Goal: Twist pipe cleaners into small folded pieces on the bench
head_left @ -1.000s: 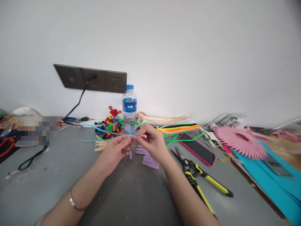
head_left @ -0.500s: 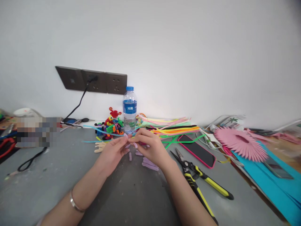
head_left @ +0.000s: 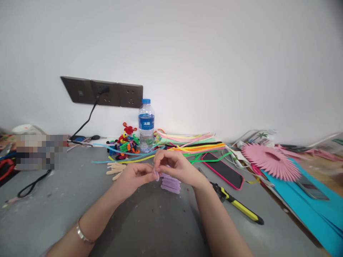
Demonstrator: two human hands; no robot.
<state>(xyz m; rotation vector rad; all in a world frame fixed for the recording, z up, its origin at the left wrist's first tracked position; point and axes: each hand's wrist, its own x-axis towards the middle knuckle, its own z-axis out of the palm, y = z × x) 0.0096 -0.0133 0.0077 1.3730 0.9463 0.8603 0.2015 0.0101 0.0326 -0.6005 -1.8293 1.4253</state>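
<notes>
My left hand (head_left: 137,177) and my right hand (head_left: 175,167) meet fingertip to fingertip just above the table. Both pinch a short lilac pipe cleaner piece (head_left: 157,174), which looks bent; its ends are partly covered by the fingers. Right below my right hand, several lilac pipe cleaner pieces (head_left: 170,186) lie side by side in a small stack. Beyond my left hand are cream, finger-like fuzzy pieces (head_left: 114,168). Cutters with yellow and black handles (head_left: 242,210) lie to the right, partly hidden by my right forearm.
A water bottle (head_left: 146,125) stands by the wall beside colourful pipe cleaner figures (head_left: 128,144). Long pipe cleaners (head_left: 199,145) lie behind my hands. A pink-edged phone (head_left: 223,172), a pink paper fan ring (head_left: 270,161) and blue sheets (head_left: 302,210) are on the right.
My hands have shifted right and slightly nearer, and the lilac piece between them shows a bend. My right forearm now covers more of the cutters.
</notes>
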